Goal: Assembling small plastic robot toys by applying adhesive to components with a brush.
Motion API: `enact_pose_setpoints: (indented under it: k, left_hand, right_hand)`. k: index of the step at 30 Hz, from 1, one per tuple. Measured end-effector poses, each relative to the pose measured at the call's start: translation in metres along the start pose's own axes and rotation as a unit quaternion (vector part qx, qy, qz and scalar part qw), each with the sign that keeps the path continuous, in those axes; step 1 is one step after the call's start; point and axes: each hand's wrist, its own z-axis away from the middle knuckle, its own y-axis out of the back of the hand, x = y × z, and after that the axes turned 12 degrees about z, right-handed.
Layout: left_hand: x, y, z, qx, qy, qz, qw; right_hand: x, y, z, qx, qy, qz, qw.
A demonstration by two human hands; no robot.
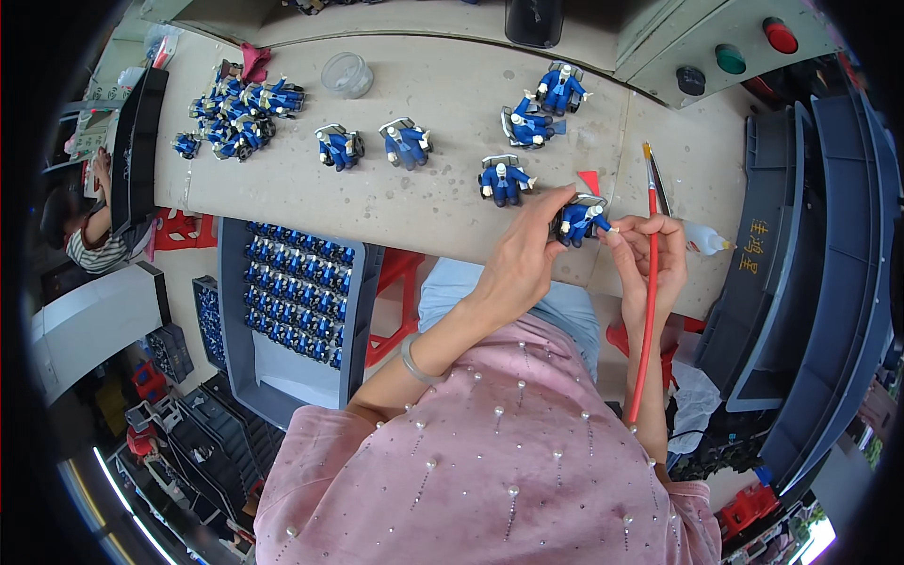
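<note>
Near the table's front edge, my left hand [520, 252] is closed round a small figurine [582, 222] in a blue suit, with a white head and a dark seat-like back. My right hand [659, 259] grips a red-handled paintbrush [651, 292], bristles pointing away from me. Its thumb and finger also touch the figurine's outstretched arm. A second, dark slim brush [662, 188] lies beside the red one. Just beyond the held figurine are a red triangular scrap [589, 181] and another blue figurine [505, 181].
Several figurines stand across the table [443, 85], with a pile [240, 118] at the left. A clear round tub [347, 75] sits behind them. Right of my hand lies a white bottle [702, 237]. A grey crate [282, 391] of figurines is at lower left; stacked crates [753, 245] stand right.
</note>
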Motion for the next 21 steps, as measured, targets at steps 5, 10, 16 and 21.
enact_pose_setpoints:
  k: [5, 10, 16, 21]
  left_hand:
    - [-0.012, -0.001, -0.001, -0.032, -0.027, -0.092, 0.995]
    - [-0.014, -0.001, 0.001, -0.009, -0.028, -0.097, 0.995]
    - [-0.015, 0.002, 0.009, -0.005, -0.011, -0.074, 0.997]
    - [0.001, 0.012, 0.018, 0.025, -0.073, -0.093, 0.993]
  right_hand:
    - [0.017, 0.003, 0.003, -0.01, -0.012, -0.001, 1.0]
    - [0.012, 0.01, -0.006, -0.052, 0.056, 0.111, 0.991]
    - [0.011, 0.027, -0.039, -0.071, 0.242, 0.356, 0.9]
    - [0.001, 0.022, -0.044, -0.078, 0.319, 0.39, 0.86]
